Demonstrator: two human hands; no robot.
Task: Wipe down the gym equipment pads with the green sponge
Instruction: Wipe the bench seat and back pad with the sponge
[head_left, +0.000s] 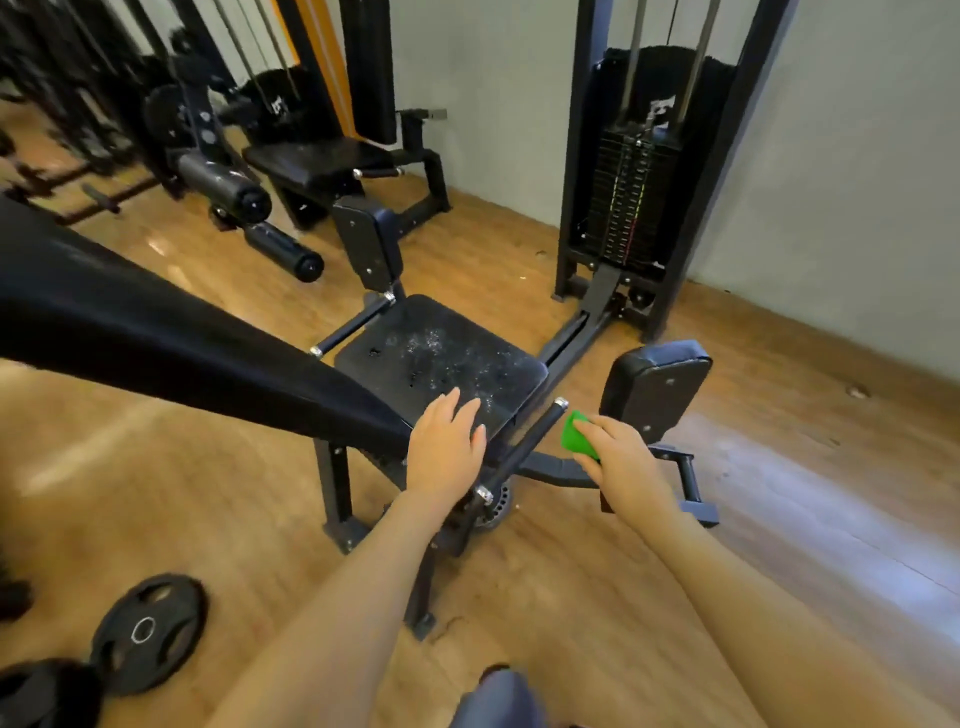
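Green sponge gripped in right hand; left hand lies flat, fingers straight, on seat pad

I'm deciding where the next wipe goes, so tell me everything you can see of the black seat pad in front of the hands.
The seat pad is a black, roughly square cushion with rounded corners, apparently vinyl, lying flat on the machine's frame. White specks or droplets are scattered over its middle, with a few dark marks toward its left. The left hand rests open on its near edge. The green sponge, held in the right hand, is off to its right, not touching it.
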